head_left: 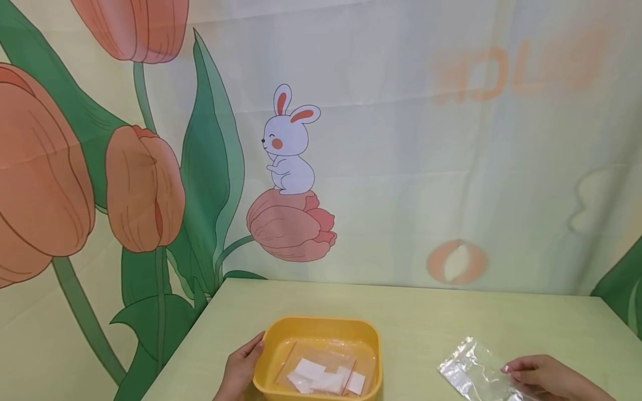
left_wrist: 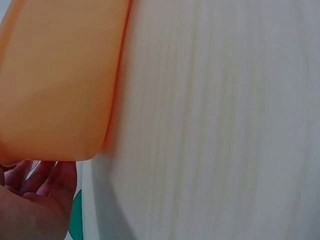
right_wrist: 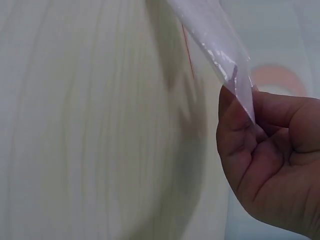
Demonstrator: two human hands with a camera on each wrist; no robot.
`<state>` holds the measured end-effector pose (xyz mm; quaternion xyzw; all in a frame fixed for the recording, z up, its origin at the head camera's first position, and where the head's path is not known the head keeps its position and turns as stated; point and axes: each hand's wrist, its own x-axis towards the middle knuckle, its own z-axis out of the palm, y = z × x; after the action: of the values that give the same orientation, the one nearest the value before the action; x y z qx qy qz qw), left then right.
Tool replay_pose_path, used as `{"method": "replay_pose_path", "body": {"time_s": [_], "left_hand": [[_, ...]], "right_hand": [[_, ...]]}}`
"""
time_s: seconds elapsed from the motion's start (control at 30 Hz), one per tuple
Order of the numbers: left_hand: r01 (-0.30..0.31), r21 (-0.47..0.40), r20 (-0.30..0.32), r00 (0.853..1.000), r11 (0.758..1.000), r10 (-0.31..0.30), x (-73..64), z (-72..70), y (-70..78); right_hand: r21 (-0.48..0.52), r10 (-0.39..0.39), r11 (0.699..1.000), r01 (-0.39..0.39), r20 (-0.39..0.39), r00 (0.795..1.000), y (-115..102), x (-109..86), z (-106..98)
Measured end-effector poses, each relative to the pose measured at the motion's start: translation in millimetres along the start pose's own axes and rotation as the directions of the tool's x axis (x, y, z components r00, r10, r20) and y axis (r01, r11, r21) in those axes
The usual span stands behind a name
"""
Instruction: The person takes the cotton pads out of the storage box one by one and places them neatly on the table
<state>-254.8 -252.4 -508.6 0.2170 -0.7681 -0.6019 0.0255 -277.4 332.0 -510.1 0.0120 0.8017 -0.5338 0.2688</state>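
Two hands in play, one yellow bin, one loose clear bag! The left hand [head_left: 242,367] has the yellow bin [head_left: 323,329] by its left side, fingers bent against the outside wall and thumb up near the rim; the left wrist view shows those fingers tucked behind the bin's end. Over on the other side, the right hand [head_left: 544,376] pinches the clear bag [head_left: 471,365], thumb and fingertips pressed together on its edge, no gap between them. A pale patch shows at the bag's far-left corner, and the right wrist view picks out a thin red line along it.

Into the bin: flat see-through packets [head_left: 343,352] with red edge lines, overlapping, so the exact count can't be told. White pieces [head_left: 328,381] show through, about four patches visible, bunched toward the bin's near side.

Now the ground: the bin sits left of the middle of the counter [head_left: 411,317], the bag right of it, with a stretch of bare surface between them. The counter's far edge runs well behind both, against a backdrop [head_left: 381,223] printed with tulips and a single white rabbit [head_left: 291,167]. The left edge slants past the left hand; the near edge is out of frame.
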Motion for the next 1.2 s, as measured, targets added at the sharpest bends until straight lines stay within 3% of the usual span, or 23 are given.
{"method": "replay_pose_path", "body": {"time_s": [0.27,0.83,1.2], "left_hand": [[-0.009,0.006,0.01,1.0,1.0,0.009,0.6,-1.1,-0.7],[0.015,-0.005,0.013,1.0,1.0,-0.015,1.7,-0.9,-0.4],[0.003,0.01,0.008,1.0,1.0,-0.004,2.0,0.9,-2.5]], "right_hand": [[-0.056,0.108,0.992,-0.117,-0.143,0.984,-4,3.8,10],[-0.197,0.103,0.97,-0.142,-0.199,0.975,-8,4.0,12],[-0.357,0.091,0.917,-0.179,-0.249,0.964,-2,11.5,11]]}}
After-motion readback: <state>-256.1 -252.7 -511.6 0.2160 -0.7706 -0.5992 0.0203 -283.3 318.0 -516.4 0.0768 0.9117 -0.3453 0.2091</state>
